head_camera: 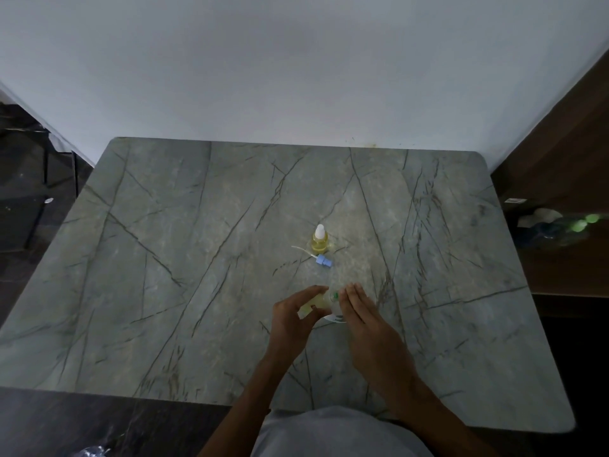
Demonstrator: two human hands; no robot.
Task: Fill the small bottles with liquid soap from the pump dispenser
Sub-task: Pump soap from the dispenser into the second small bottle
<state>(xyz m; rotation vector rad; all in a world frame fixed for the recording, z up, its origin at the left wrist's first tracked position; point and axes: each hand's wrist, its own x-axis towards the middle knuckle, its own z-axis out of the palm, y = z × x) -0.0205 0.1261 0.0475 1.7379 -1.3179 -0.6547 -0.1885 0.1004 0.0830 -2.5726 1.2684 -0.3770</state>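
A small clear bottle (319, 240) with yellow liquid and a white cap stands upright at the table's middle. Just in front of it lies a blue pump cap with a thin white tube (321, 259). Nearer to me, my left hand (294, 316) grips a small bottle of yellowish liquid (317, 304), fingers curled round it. My right hand (361, 311) lies with straight fingers over the top of the pump dispenser (336, 306), which has a green part at its head. The hands hide most of the dispenser.
The grey marbled table (197, 258) has a white wall behind it. A dark wooden shelf at the right holds cloths and greenish objects (560, 225). Dark floor lies to the left. My pale shirt shows at the bottom edge.
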